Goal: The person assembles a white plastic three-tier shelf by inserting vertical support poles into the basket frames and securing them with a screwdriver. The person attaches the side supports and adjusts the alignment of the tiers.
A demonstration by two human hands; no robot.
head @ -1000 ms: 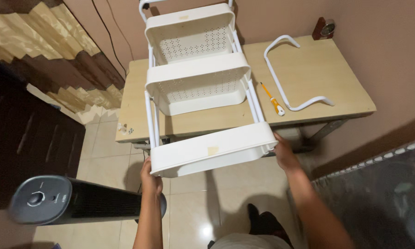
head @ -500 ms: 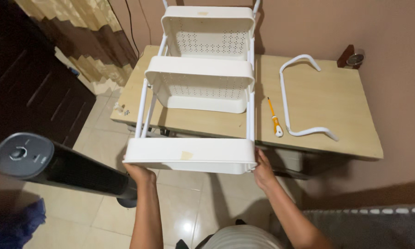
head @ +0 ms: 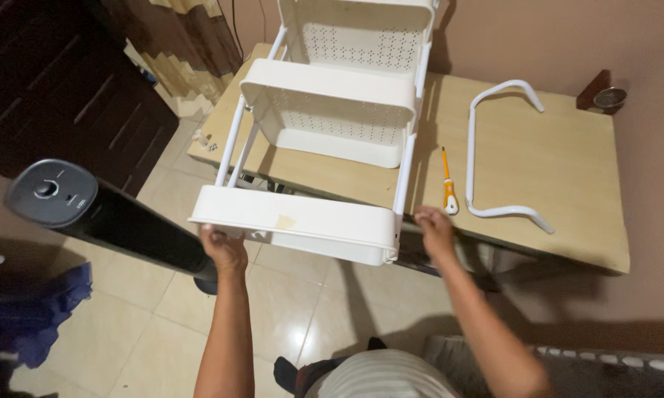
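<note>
At the left of the frame a dark tower fan (head: 88, 221) is leaning across the tiled floor, with a dark cabinet (head: 59, 88) behind it in the upper left. Just right of the fan, the left hand (head: 225, 249) is gripping the underside of the nearest tray's left corner, fingers curled around its rim and bearing its weight. The white three-tier cart (head: 332, 147) is lying tilted across the middle of the frame: its two upper perforated trays are resting on the wooden table (head: 568, 214), while the nearest tray (head: 295, 221) is hanging out over the table's front edge. The cart appears to be mid-handling, being held steady on its side; any further shifting would call for a second firm hold on the right corner. The right hand (head: 435, 230) is hovering open just beside that corner, fingers loosely spread, grasping nothing. Further right on the table, an orange-handled screwdriver (head: 447, 188) is lying next to a loose white U-shaped handle tube (head: 494, 147).
</note>
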